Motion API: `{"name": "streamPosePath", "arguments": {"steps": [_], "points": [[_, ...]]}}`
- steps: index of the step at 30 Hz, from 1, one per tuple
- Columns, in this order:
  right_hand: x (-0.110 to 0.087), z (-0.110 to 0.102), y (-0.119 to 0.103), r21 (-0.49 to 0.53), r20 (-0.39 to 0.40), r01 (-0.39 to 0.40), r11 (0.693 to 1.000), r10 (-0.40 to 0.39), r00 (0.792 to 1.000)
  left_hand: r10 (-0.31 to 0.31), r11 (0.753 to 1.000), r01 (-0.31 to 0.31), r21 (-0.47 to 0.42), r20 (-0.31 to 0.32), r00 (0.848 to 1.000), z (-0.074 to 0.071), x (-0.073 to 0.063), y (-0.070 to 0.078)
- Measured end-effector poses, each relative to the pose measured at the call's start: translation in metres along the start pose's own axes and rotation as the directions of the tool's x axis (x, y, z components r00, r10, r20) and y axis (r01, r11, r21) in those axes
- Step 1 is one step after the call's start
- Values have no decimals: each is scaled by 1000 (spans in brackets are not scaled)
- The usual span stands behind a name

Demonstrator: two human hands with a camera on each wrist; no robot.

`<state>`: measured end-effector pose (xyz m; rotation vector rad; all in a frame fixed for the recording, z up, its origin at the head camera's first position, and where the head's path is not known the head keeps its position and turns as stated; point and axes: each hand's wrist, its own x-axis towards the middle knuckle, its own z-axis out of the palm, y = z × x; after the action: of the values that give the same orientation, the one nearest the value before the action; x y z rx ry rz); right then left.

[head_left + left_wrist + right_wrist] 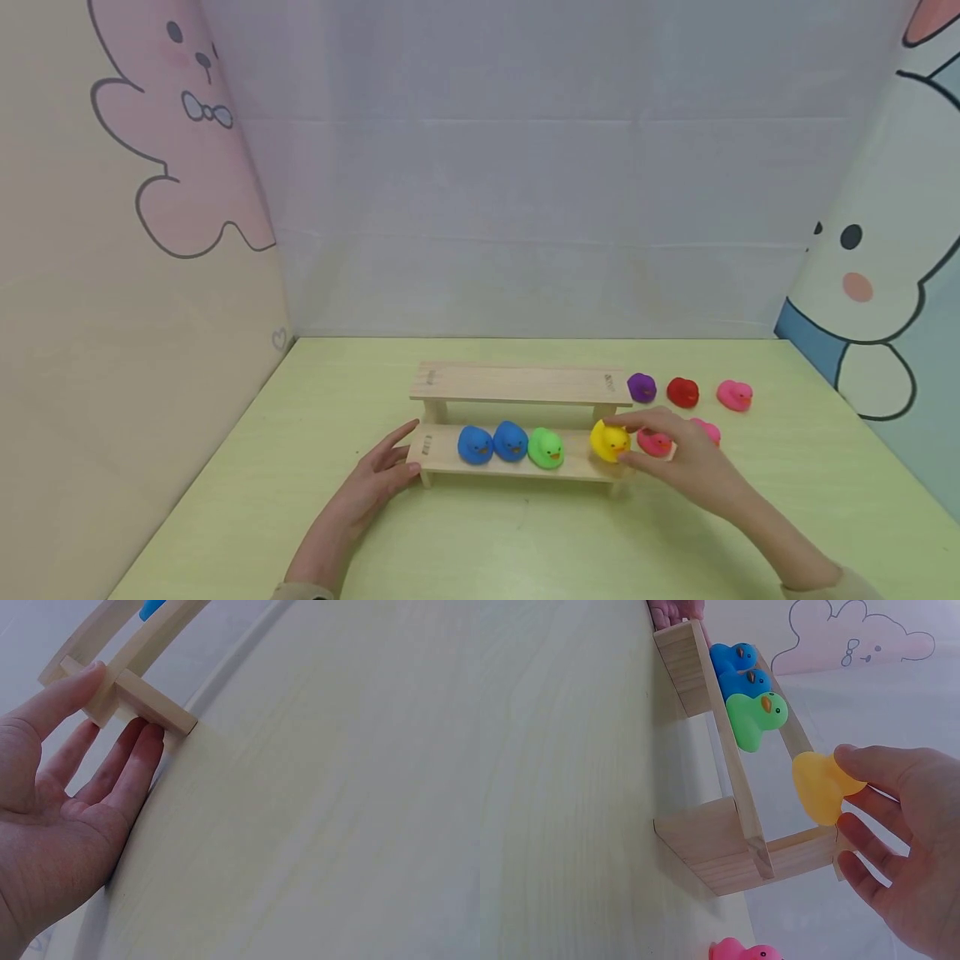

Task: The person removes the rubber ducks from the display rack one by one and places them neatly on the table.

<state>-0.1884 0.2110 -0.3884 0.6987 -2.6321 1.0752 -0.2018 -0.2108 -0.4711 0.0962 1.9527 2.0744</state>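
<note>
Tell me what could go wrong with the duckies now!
The yellow rubber duck is pinched in the right hand's fingers, so it might slip and tumble.

The two blue rubber ducks and the green rubber duck sit close together on the lower shelf, so bumping one could knock its neighbour.

The left hand touches the wooden stand's end; a hard push might shake everyone.

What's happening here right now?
A person's right hand pinches a yellow duck over the right end of the lower shelf of a two-tier wooden rack, apparently not set down yet. The left hand holds the rack's left end. Two blue ducks and a green duck sit on that shelf. A purple duck, a red duck and pink ducks are to the rack's right.
</note>
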Motion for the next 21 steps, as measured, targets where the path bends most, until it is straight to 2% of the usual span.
{"name": "streamPosePath", "arguments": {"steps": [9, 16, 21], "points": [[-1, -11, 4, -30, -31, -23, 999, 22, 999, 22, 1000, -22, 4, 11, 1000, 1, -1, 2], [-4, -20, 7, -62, -58, -83, 995, 80, 995, 26, 1000, -25, -18, 19, 1000, 0, 0, 1], [-7, -26, 11, -69, -92, -70, 995, 64, 994, 19, 999, -19, -26, 15, 1000, 0, 1, 0]]}}
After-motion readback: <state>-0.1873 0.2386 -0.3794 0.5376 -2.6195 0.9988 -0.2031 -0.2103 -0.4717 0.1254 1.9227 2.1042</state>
